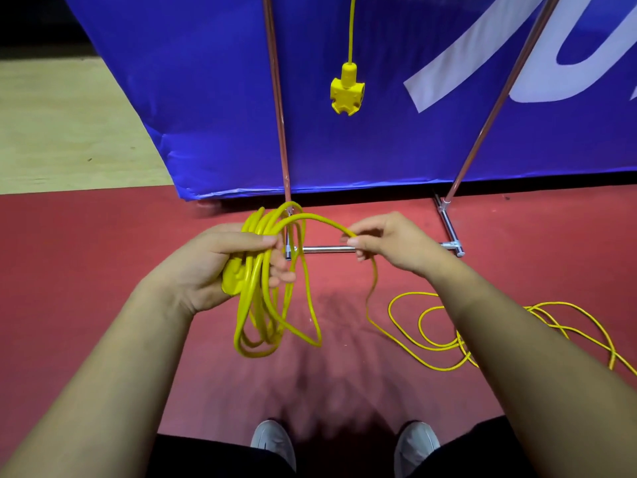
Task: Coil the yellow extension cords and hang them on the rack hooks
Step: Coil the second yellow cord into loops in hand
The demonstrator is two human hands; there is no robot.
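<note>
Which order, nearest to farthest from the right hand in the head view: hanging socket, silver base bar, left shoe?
1. Silver base bar, just left of the right hand, which pinches the yellow cord.
2. Hanging socket, higher up, slightly left.
3. Left shoe, at the bottom edge, lower left.

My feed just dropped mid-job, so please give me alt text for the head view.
The left hand grips a coil of yellow cord, while the right hand pinches the next stretch of cord, which trails to loose cord on the red floor. Behind, a yellow socket block hangs on its cord before a blue banner, between the metal rack poles.
</note>
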